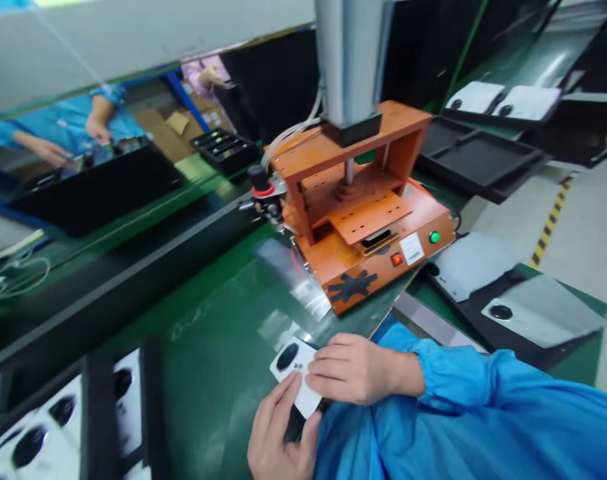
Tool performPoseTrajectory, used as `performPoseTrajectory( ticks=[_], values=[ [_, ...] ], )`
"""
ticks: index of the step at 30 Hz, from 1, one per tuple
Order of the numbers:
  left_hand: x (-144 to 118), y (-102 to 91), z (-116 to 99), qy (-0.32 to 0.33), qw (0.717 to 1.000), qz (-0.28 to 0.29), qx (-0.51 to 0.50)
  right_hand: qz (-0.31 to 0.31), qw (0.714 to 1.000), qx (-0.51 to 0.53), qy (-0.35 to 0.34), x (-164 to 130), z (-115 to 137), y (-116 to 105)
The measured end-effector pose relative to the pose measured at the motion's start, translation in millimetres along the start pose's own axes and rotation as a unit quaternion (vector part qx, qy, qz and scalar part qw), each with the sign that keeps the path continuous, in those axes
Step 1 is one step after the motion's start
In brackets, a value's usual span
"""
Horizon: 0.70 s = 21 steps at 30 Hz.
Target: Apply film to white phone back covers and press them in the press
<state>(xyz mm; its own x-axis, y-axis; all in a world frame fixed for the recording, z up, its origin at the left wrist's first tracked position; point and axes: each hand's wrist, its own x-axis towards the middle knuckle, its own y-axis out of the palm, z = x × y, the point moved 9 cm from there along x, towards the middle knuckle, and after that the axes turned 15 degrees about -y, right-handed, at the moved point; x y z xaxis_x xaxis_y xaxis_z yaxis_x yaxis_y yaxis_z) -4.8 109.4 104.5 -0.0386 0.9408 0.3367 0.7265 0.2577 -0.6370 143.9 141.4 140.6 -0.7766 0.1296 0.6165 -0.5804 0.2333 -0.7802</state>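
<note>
A white phone back cover [309, 395] with a round black camera area lies tilted in front of my body, low over the green bench. My left hand [280, 427] grips its lower left side, thumb at the bottom and fingertips on the white face. From the right, my right hand [350, 370] is closed over the cover's right edge, its fingers together on the face and its thumb out of sight. Something black shows under the lower end, partly hidden by my left hand. Just beyond lies clear plastic film [278, 328] on the bench.
An orange press machine [383, 267] with a lit green button stands ahead. White covers lie in black trays at left [150, 407] and on a black tray [476, 313] at right. Empty black trays [483, 160] sit behind. Across the bench, a co-worker in blue sleeves [68, 127] handles parts.
</note>
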Motion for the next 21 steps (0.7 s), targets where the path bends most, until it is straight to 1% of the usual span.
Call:
performPoseTrajectory(
  ticks=[1,2,3,4,5,6,8,9,10,11,13,15,17,18,20,21],
  values=[
    [15.6,-2.4,-8.8,-0.015,0.999,-0.004,-0.043,-0.045,0.999,-0.005,0.006,-10.9,-6.4,-20.3],
    [33.1,-2.6,-15.0,-0.050,0.995,-0.008,-0.086,-0.085,0.996,-0.005,0.017,-23.7,-11.6,-43.1],
    [51.8,1.5,-19.0,-0.100,0.987,-0.003,-0.128,-0.119,0.992,-0.011,0.038,-38.4,-16.2,-67.6],
    [70.8,11.0,-22.0,-0.157,0.973,0.013,-0.171,-0.136,0.988,-0.031,0.064,-53.7,-19.2,-91.0],
    [89.1,28.1,-25.4,-0.217,0.951,0.054,-0.215,-0.138,0.984,-0.063,0.092,-69.0,-20.1,-112.4],
    [106.2,50.2,-32.9,-0.262,0.920,0.112,-0.270,-0.127,0.979,-0.107,0.119,-83.7,-19.3,-131.2],
    [135.5,97.3,-58.5,-0.313,0.841,0.228,-0.379,-0.088,0.961,-0.204,0.165,-110.8,-15.7,-158.9],
    [147.8,118.4,-73.7,-0.324,0.806,0.271,-0.414,-0.070,0.950,-0.244,0.184,-123.1,-14.2,-167.8],
    [158.7,137.2,-88.2,-0.330,0.779,0.303,-0.438,-0.058,0.939,-0.276,0.198,-134.4,-13.2,-173.8],
    [168.5,153.5,-101.4,-0.334,0.762,0.322,-0.453,-0.049,0.929,-0.300,0.209,-144.3,-13.0,-177.0],
    [186.0,179.9,-122.8,-0.336,0.746,0.330,-0.472,-0.041,0.916,-0.331,0.223,-160.3,-15.8,-177.6],
    [202.0,199.9,-137.6,-0.337,0.742,0.315,-0.486,-0.042,0.907,-0.350,0.229,-170.9,-22.8,-175.0],
    [216.7,212.9,-145.6,-0.338,0.748,0.285,-0.495,-0.051,0.902,-0.362,0.229,-176.2,-33.9,-172.3],
    [222.4,216.2,-146.9,-0.339,0.753,0.266,-0.498,-0.060,0.900,-0.367,0.229,-177.5,-41.2,-171.7],
    [224.8,216.5,-144.2,-0.340,0.765,0.232,-0.496,-0.080,0.894,-0.374,0.234,-177.9,-61.0,-169.9],
    [219.4,214.1,-140.5,-0.340,0.771,0.225,-0.488,-0.089,0.893,-0.375,0.233,-176.3,-72.6,-167.8]
  ],
)
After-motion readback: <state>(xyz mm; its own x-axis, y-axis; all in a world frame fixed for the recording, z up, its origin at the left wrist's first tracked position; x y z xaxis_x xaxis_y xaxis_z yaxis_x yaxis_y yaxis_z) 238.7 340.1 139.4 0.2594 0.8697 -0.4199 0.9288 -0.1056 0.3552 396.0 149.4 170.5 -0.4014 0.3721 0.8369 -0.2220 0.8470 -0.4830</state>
